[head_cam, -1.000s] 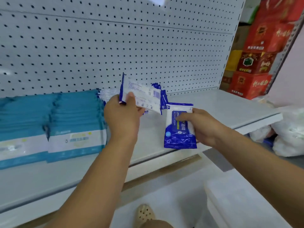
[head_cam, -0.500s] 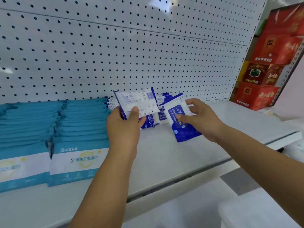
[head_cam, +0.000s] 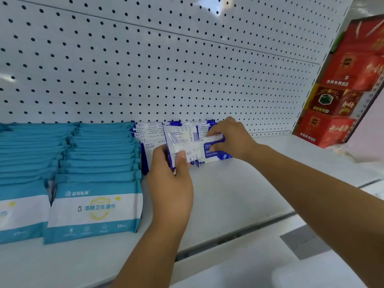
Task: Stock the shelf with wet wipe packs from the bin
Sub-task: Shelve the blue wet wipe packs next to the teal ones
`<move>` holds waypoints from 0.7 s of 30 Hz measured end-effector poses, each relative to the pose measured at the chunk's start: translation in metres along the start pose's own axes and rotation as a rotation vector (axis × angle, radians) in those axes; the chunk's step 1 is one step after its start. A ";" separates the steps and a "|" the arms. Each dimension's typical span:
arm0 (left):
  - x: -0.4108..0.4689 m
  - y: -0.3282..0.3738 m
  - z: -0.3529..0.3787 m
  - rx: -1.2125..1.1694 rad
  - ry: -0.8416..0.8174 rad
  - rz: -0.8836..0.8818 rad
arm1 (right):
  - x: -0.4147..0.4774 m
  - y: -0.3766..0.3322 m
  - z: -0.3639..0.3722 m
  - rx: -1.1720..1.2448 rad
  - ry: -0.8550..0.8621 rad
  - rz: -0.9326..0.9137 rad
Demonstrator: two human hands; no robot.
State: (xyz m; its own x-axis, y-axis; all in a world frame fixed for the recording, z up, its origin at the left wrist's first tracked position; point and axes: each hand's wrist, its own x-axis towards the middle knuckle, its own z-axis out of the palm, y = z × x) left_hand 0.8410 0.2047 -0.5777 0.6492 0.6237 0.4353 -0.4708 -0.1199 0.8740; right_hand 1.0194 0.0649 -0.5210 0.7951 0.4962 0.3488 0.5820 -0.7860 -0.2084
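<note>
While left hand (head_cam: pixel 170 183) grips white pack (head_cam: pixel 180 140), right hand (head_cam: pixel 230 138) pinches blue pack (head_cam: pixel 217 155); shelf (head_cam: pixel 280 163) room rightward.

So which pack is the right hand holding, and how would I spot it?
Start at the white pegboard wall, then the shelf below it, right of the teal packs. Among the small blue-and-white packs at the back, the right hand pinches the pack. Its blue front reads 75% Alcohol Wipes, while the other pack in the left hand shows a white printed back.
</note>
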 end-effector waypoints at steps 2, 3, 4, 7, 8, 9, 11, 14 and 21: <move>0.000 -0.002 -0.001 0.001 0.004 -0.021 | -0.005 0.001 0.006 -0.009 0.076 -0.006; 0.001 -0.003 -0.002 0.004 0.006 -0.037 | -0.009 0.003 0.007 0.017 0.117 0.000; 0.001 -0.003 -0.002 0.008 0.006 -0.051 | -0.014 0.004 0.008 0.079 0.160 0.025; 0.001 -0.004 -0.004 -0.006 -0.001 -0.095 | -0.033 0.000 0.008 0.391 0.250 0.181; 0.001 -0.003 -0.005 -0.019 -0.004 -0.113 | -0.039 -0.005 0.006 0.499 0.279 0.235; 0.000 -0.002 -0.005 -0.040 -0.010 -0.135 | -0.046 -0.011 0.002 0.599 0.307 0.291; -0.002 0.002 -0.005 -0.093 -0.034 -0.174 | -0.064 -0.027 -0.006 0.762 0.318 0.351; -0.004 0.011 -0.006 -0.193 -0.071 -0.225 | -0.089 -0.055 -0.009 0.787 0.214 0.174; -0.009 0.032 -0.010 -0.212 -0.232 -0.222 | -0.106 -0.075 0.006 0.977 0.143 0.048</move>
State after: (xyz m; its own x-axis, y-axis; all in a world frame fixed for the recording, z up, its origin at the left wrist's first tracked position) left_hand 0.8141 0.2027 -0.5560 0.8558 0.4224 0.2988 -0.4007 0.1760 0.8991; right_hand 0.8927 0.0736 -0.5475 0.8307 0.3722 0.4141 0.4861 -0.1222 -0.8653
